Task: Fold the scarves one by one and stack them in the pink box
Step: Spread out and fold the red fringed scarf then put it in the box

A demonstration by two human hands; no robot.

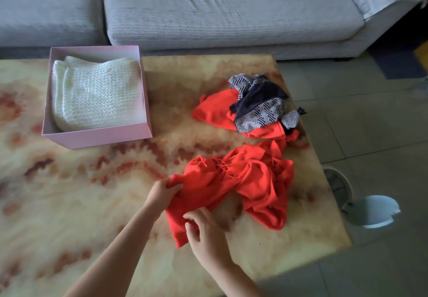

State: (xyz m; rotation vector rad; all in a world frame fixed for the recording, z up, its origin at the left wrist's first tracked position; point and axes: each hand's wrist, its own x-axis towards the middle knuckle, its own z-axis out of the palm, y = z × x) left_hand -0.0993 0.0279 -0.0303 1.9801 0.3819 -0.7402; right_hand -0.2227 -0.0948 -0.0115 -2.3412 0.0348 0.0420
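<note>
I hold the crumpled soft red scarf [254, 181] close to me on the yellow marbled surface [92, 204]. My left hand [162, 192] grips one edge and my right hand [203, 229] pinches another, I think to pull it flat. The square pink cardboard box [97, 134] sits to the left with a folded white knitted scarf [99, 93] inside.

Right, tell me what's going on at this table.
A person is partway through folding scarves. The left hand and right hand both grip the near end of a crumpled red scarf on the table; it is not yet folded. One folded white knitted scarf already lies in the pink box. A navy-and-white scarf sits bunched and untouched on more red cloth at the far right; whether that cloth is the same scarf is unclear.
</note>
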